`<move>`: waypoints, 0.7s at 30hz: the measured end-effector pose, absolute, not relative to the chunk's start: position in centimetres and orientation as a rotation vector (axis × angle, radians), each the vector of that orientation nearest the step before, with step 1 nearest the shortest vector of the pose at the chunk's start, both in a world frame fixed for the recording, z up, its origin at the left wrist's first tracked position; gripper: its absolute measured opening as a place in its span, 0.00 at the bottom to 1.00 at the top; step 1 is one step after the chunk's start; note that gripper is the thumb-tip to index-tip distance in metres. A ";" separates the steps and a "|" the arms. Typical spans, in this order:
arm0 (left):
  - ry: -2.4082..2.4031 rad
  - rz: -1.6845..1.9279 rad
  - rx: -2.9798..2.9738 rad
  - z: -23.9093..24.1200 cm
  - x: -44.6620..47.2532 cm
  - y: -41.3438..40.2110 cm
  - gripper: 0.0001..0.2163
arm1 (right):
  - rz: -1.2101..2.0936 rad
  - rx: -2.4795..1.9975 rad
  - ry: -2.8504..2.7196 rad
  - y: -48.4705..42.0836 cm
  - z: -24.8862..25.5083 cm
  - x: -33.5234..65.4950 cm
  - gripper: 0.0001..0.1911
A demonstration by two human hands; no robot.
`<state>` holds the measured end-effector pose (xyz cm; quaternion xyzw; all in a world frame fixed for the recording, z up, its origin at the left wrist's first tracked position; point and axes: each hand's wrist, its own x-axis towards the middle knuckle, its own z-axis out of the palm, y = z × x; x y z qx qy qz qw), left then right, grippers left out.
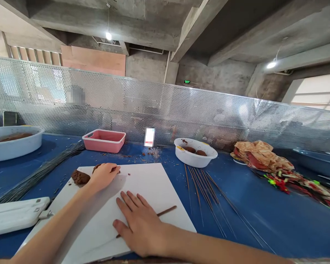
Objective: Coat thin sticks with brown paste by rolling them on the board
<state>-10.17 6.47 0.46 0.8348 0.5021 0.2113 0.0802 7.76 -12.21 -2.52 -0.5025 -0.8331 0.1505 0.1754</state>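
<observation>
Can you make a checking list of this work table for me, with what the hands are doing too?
Surface: blue table with a white board on it; brown crumbs near the back.
Job's things: brown lump, loose lump and brown-coated stick, all on the board.
Clutter: pink tray, white bowl holding brown balls, thin sticks, grey wire bundle, pale basin, colourful wrappers.
Grippers: left hand curled over the brown lump; right hand flat and open, pressing on the stick.
Cables: nothing seen.
Surroundings: perforated metal screen, concrete ceiling, lamps lit.
</observation>
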 end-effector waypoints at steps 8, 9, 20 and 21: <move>1.485 0.687 2.559 0.2 -10.5 6.7 0.20 | 0.500 -1.406 -2.399 -5.0 -0.4 9.4 0.32; 1.503 0.706 2.560 0.2 -10.4 6.6 0.20 | 0.498 -1.420 -2.390 -5.2 -0.5 10.0 0.33; 1.560 0.915 2.444 -0.1 -9.5 6.1 0.21 | 0.418 -1.525 -2.306 -10.7 -2.7 11.6 0.40; 1.554 0.910 2.447 -0.2 -9.5 6.1 0.21 | 0.440 -1.547 -2.290 -9.7 -2.3 11.6 0.40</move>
